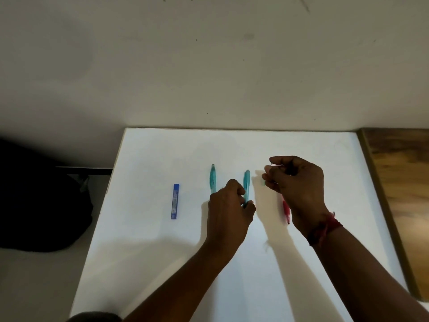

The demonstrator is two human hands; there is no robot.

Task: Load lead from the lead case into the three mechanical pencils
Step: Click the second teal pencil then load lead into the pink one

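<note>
Your left hand [228, 205] curls round the lower end of the middle translucent teal plastic mechanical pencil [246, 182]. Your right hand [296, 182], just right of it, pinches a thin grey lead [271, 164]. The flat blue lead case [175, 201] lies well left.

The white table [162, 252] carries a blue lead case [175, 201] with pale print, one teal pencil [213, 178], a second teal pencil [246, 182] and a red pencil [286, 211]. Right of the table is a brown wood-grain panel [399, 182].
</note>
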